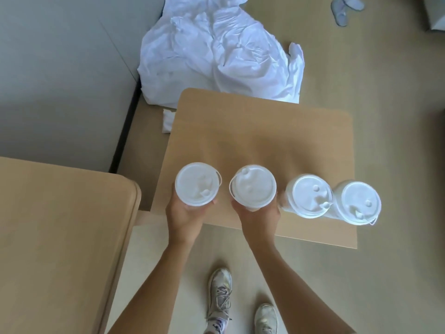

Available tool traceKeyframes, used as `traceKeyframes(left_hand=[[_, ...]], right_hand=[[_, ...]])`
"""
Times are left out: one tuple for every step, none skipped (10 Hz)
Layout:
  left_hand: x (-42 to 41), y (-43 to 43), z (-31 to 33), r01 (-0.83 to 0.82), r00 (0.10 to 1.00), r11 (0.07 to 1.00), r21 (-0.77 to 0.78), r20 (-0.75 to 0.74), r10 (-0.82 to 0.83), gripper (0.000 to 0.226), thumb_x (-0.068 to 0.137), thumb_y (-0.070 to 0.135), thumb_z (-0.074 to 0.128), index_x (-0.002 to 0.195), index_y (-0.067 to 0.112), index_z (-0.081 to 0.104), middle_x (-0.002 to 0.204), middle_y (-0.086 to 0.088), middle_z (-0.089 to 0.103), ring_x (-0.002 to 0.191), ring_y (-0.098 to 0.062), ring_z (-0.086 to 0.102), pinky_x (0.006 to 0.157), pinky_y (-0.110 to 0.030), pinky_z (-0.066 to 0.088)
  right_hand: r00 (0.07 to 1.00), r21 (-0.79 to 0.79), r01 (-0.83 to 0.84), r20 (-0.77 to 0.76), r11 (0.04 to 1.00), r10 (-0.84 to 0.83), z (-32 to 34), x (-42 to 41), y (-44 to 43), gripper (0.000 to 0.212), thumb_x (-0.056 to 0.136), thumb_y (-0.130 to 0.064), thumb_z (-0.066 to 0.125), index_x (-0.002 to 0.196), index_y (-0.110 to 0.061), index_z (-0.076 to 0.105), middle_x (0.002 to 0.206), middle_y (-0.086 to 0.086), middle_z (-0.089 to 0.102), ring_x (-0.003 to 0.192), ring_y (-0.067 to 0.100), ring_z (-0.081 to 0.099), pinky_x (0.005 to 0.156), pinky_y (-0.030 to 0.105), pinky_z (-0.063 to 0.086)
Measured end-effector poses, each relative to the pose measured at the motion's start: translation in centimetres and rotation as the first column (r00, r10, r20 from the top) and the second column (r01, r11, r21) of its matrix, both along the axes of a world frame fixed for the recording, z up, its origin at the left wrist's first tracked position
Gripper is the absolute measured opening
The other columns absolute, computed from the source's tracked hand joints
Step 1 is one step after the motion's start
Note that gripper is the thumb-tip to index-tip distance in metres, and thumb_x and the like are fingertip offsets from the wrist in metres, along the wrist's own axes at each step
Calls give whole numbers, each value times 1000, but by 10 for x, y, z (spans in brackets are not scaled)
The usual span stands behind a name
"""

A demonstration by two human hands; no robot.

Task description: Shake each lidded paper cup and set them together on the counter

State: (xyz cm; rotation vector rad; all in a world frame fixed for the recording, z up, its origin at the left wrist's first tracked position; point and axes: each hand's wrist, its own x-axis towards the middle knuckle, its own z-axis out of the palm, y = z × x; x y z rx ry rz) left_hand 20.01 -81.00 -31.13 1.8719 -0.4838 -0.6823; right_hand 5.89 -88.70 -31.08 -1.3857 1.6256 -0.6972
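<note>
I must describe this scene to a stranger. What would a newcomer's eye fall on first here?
First, a row of four white-lidded cups over the near side of the small table. The left hand grips the leftmost cup and the right hand the second cup; the third cup and fourth cup stand side by side at the right. Beyond the table, a big crumpled white bag lies on the floor.

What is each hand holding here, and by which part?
The left hand grips the leftmost cup; the right hand grips the second cup. Each is held round its side, near the top.
</note>
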Motion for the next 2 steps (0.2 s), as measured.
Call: traceKeyframes(left_hand=[[5,2,-6,53,999,996,70,-14,-52,62,68,12,97,124,18,69,112,10,77,109,-6,71,95,-28,57],[-5,19,3,107,992,970,217,39,-118,84,71,23,95,144,23,53,139,8,65,131,-10,58,113,-35,46]], right_hand=[[1000,67,-8,-23,998,9,-3,0,1,66,63,-33,89,121,-14,63,108,0,72,103,19,65,94,39,52],[999,175,-17,-28,984,22,11,-11,22,82,70,-38,91,142,-23,54,131,-6,68,123,17,61,107,41,49]])
